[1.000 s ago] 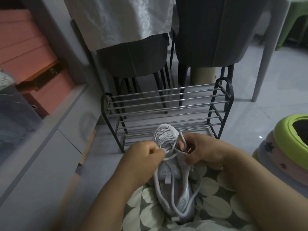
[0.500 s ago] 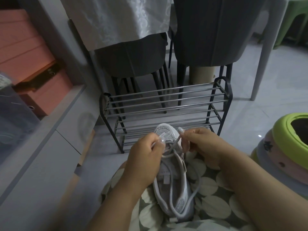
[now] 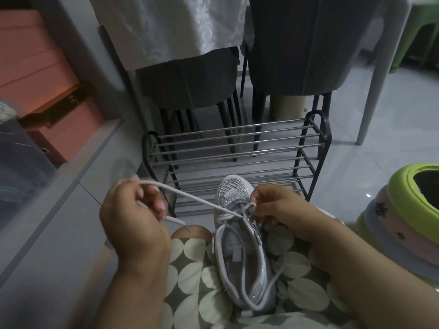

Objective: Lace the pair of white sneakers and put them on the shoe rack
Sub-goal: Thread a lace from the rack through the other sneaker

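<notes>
One white sneaker (image 3: 240,252) lies on my lap, toe pointing away toward the shoe rack (image 3: 237,157). My left hand (image 3: 135,217) grips the white lace (image 3: 190,198), which runs taut from the shoe's front eyelets out to the left; its tip sticks out below my fingers. My right hand (image 3: 278,207) pinches the shoe's upper at the eyelets, right of the toe. The lace's other end loops loosely around the shoe's opening. A second sneaker is not in view.
The metal two-tier rack stands on the floor just beyond my knees. Two dark chairs (image 3: 190,86) and a table with a white cloth (image 3: 171,27) stand behind it. A grey cabinet (image 3: 47,210) runs along the left; a green and pink potty seat (image 3: 403,210) sits at right.
My left hand has pulled the lace out to the left, away from the shoe, drawing it taut. My right hand has stayed at the eyelets.
</notes>
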`<state>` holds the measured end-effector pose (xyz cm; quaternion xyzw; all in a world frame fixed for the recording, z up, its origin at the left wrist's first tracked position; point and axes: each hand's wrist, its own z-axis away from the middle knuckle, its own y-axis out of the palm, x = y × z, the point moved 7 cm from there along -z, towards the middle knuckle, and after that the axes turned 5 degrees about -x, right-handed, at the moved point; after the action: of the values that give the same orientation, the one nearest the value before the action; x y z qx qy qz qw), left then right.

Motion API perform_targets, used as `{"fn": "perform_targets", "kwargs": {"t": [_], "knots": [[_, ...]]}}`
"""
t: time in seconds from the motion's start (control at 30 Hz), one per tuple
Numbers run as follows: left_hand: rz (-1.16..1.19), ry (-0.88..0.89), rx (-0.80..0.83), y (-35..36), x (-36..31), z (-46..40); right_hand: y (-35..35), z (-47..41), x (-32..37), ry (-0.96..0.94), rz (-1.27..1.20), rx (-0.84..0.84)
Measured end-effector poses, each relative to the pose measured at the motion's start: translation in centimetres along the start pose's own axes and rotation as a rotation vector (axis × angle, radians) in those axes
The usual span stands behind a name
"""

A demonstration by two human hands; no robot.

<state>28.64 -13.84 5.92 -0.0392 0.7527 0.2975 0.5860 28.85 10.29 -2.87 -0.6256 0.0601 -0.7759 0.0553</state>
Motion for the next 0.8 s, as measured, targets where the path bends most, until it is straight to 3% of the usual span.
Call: {"fn": "perform_targets", "kwargs": {"t": [0.3,0.4,0.53,0.8], "knots": [[0.090,-0.022,-0.087,-1.8,-0.6,-0.8,0.2,0.3,0.3,-0.034,0.055,0.060],[0.079,-0.131,-0.009,-1.0,0.3,-0.5,0.0,0.2,0.2,-0.051,0.136,0.029],[0.191,-0.312,0.079,-0.1,0.9,-0.4,-1.4,-0.1,1.3,-0.160,0.195,-0.155],[0.405,-0.331,0.169,0.4,-1.1,-1.0,-1.1,0.4,2.8,-0.222,0.122,-0.209]]}}
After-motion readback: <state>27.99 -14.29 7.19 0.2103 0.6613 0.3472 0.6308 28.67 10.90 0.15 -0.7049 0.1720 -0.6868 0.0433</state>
